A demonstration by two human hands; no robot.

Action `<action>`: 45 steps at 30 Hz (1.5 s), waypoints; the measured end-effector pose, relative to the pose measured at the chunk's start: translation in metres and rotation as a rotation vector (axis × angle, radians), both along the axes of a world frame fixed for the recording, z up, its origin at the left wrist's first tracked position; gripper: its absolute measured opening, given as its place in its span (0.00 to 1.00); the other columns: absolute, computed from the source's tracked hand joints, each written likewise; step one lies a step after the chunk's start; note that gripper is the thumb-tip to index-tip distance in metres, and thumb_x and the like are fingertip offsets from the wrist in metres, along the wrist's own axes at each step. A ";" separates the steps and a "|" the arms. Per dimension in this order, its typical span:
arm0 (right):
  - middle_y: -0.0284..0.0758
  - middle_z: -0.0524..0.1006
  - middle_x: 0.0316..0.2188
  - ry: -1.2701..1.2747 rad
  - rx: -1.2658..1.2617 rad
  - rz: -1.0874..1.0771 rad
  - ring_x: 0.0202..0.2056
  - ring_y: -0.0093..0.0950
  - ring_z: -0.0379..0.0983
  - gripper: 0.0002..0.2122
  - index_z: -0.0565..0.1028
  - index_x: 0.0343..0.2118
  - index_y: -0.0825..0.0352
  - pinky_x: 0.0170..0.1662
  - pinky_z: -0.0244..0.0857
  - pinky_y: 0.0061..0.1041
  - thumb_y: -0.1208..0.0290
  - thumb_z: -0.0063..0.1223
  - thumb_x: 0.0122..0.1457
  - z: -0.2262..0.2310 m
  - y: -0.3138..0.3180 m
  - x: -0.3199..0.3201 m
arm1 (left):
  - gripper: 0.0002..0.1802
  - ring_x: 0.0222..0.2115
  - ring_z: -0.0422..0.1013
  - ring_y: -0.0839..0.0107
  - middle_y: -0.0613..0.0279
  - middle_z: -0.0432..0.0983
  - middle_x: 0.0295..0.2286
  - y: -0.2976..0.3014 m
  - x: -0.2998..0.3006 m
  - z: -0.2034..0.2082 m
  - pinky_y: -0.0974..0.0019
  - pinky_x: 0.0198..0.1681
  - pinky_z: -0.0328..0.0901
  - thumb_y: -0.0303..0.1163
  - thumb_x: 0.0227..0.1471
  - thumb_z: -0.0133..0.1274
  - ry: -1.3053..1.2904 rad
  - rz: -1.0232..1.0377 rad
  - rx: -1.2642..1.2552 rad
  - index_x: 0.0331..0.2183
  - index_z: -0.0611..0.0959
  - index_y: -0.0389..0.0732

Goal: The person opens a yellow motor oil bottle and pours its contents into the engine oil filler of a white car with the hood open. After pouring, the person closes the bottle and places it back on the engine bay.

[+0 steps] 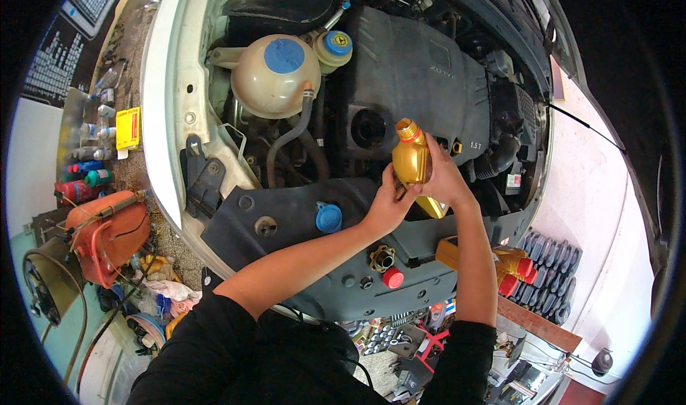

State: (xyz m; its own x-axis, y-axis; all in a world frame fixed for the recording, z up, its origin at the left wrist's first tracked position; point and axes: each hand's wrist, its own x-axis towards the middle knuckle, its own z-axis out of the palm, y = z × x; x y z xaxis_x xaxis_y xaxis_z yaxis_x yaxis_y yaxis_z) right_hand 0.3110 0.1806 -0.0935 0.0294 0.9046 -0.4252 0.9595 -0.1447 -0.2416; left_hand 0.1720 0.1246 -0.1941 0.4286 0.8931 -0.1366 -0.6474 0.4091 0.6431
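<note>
Both my hands are on a gold oil bottle (411, 160), held over the front of the engine. Its neck is uncapped and points up and away from me. My left hand (389, 208) grips the lower part from the left, and my right hand (444, 176) wraps its right side. Left of the bottle, a round dark opening (369, 127) shows in the black engine cover (421, 69). On the black front panel (286, 262) near me lie a red bottle cap (392, 278) and a dark, brownish filler cap (382, 258).
Gold bottles with red caps (518, 265) lie at the panel's right. A blue cap (329, 218) and a coolant tank (268, 83) are at the left. The raised hood (607, 69) and its thin prop (586, 125) stand at the right; an orange tank (107, 233) stands left.
</note>
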 end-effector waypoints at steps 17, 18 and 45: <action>0.53 0.65 0.63 0.008 -0.023 0.015 0.64 0.48 0.62 0.58 0.50 0.70 0.70 0.68 0.55 0.38 0.68 0.76 0.35 0.002 0.003 0.000 | 0.39 0.58 0.64 0.67 0.49 0.65 0.57 0.000 -0.001 0.002 0.64 0.61 0.62 0.33 0.66 0.53 -0.015 -0.004 -0.026 0.66 0.49 0.35; 0.53 0.65 0.63 0.009 -0.020 0.021 0.64 0.48 0.62 0.58 0.50 0.70 0.70 0.68 0.56 0.38 0.68 0.76 0.35 0.002 0.003 0.000 | 0.39 0.58 0.64 0.67 0.49 0.65 0.57 0.000 0.000 0.001 0.64 0.61 0.62 0.33 0.66 0.53 -0.024 -0.004 -0.027 0.66 0.49 0.35; 0.54 0.68 0.60 0.005 -0.020 0.032 0.62 0.50 0.65 0.58 0.52 0.69 0.71 0.66 0.60 0.40 0.64 0.79 0.34 0.003 0.003 0.002 | 0.37 0.58 0.65 0.67 0.49 0.65 0.58 -0.002 0.003 -0.004 0.65 0.61 0.62 0.30 0.66 0.52 -0.020 -0.014 0.002 0.66 0.50 0.35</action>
